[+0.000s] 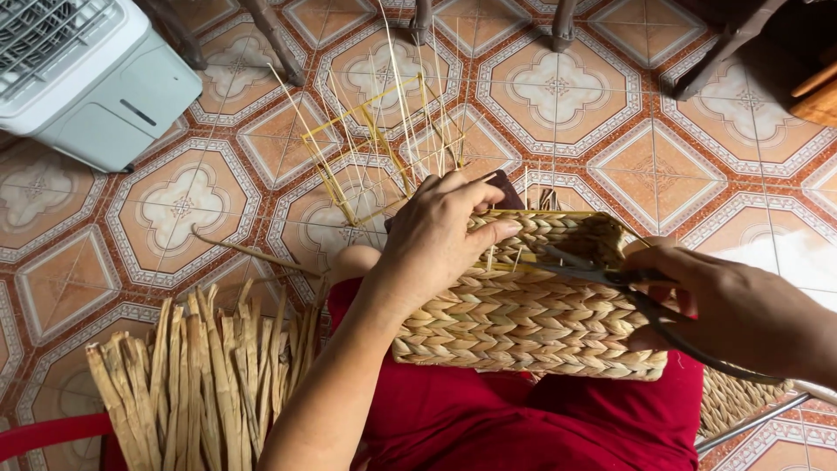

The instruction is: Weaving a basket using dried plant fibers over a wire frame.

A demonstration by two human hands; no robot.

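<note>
Scissors [610, 283] pointing left across basket [532, 323]

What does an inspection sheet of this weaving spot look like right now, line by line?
Surface: patterned orange and cream floor tiles; red cloth over the lap.
Job's things: woven basket on the lap; scissors at its rim.
Clutter: bundle of dried straw strips; yellow wire frame on the floor.
Grippers: left hand grips the basket rim; right hand holds the scissors.
Cables: nothing seen.
Surroundings: white fan unit; dark chair legs at top.
</note>
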